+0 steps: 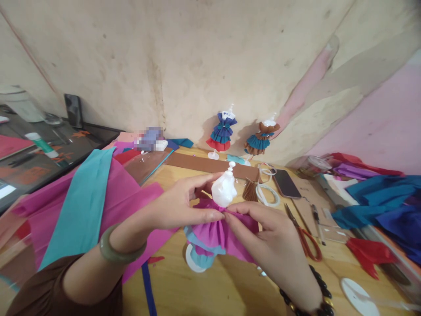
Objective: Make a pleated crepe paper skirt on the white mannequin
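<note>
Turquoise cloth [79, 206] is lying at eight o'clock; your left hand [179, 202], half curled, is gripping the white dress form [223, 191] near six; your right hand [269, 230] is tightly pinching its magenta skirt [207, 230]; scissors [308, 245] are resting at four.

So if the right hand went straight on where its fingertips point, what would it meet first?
The magenta fabric that the right hand pinches at the waist of the white dress form; just past it, probably the left hand, thumb first, though depth there is unclear.
</note>
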{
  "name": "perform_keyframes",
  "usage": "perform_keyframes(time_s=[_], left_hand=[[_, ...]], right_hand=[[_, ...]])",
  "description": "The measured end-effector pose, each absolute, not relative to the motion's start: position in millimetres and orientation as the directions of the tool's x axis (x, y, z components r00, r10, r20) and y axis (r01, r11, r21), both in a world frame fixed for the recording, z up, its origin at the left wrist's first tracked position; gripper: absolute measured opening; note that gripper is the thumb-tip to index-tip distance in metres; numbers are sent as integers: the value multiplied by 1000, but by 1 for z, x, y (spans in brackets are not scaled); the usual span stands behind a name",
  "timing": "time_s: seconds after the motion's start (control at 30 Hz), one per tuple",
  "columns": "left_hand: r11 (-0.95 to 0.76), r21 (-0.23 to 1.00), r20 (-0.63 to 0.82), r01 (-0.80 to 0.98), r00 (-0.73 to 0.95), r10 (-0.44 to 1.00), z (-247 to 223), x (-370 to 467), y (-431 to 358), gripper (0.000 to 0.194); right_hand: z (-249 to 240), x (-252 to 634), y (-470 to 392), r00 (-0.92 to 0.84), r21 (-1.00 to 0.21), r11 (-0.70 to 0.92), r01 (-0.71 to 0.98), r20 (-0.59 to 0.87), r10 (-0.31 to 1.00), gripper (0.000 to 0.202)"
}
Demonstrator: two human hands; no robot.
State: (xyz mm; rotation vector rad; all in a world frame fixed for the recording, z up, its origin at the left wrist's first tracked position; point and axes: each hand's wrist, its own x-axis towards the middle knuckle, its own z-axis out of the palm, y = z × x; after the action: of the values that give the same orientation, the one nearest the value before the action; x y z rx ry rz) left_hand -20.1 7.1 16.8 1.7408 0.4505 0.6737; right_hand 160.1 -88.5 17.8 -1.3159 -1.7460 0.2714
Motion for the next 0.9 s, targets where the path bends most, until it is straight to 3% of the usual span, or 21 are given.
perform_keyframes(time_s=[0.3,0.7,0.9], left_hand=[[-217,974,190,-56,721,667,13,-17,5,66],[-288,953,263,-96,734,626,12,-18,8,52],[-330,941,273,-76,749,604,17,-18,7,37]], right_hand=[[16,160,-89,-21,-662,396,637,498,867,10],[18,159,-89,-37,-690,406,599,482,875,11],[25,164,-91,0,-722,308,619,393,920,11]])
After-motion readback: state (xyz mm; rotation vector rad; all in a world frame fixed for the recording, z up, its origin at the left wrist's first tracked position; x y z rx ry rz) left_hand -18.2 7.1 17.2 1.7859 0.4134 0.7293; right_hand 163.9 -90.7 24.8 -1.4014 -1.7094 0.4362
